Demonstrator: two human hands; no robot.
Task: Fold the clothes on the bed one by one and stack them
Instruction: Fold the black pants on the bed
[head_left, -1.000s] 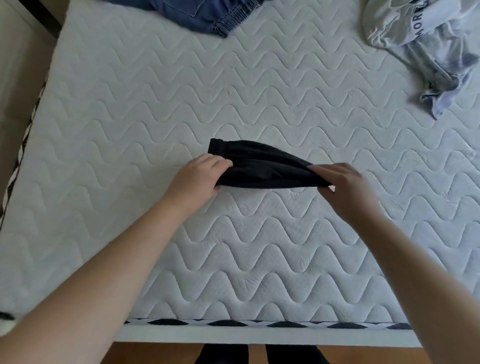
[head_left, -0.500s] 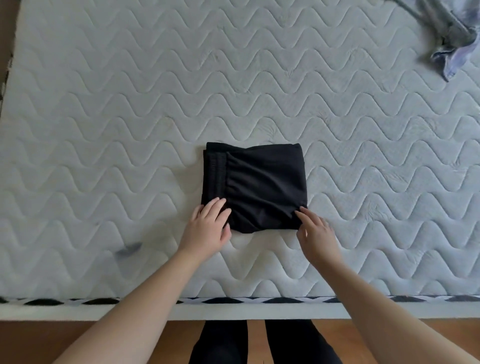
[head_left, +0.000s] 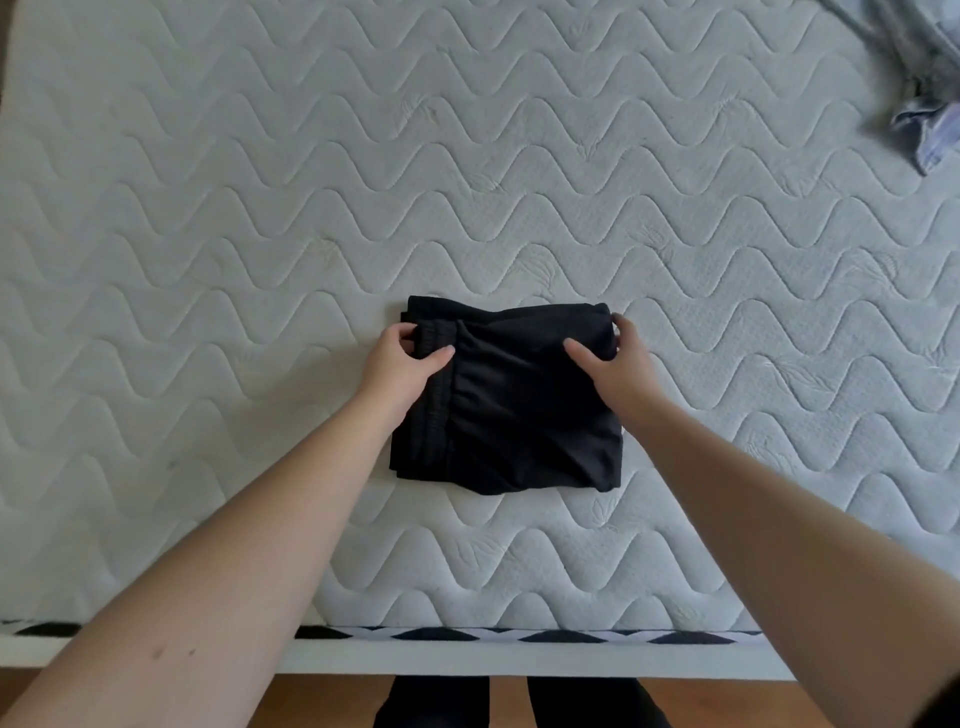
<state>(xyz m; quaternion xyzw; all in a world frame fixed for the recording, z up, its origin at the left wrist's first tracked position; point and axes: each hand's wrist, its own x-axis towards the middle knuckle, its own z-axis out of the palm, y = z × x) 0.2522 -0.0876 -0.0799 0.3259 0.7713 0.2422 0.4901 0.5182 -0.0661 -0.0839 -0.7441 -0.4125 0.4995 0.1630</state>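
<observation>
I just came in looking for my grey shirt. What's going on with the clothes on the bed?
A person is folding laundry on the white quilted mattress. A black garment lies in front of them, folded into a compact square. The left hand grips its left edge by the waistband and the right hand grips its right edge. A crumpled grey garment lies unfolded at the far right corner, partly out of view, so it hasn't been done yet.

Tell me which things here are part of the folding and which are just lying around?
Part of the job:
folded black garment
left hand and right hand, gripping its sides
crumpled grey clothes, not yet folded

Just there:
mattress
wooden floor
</observation>
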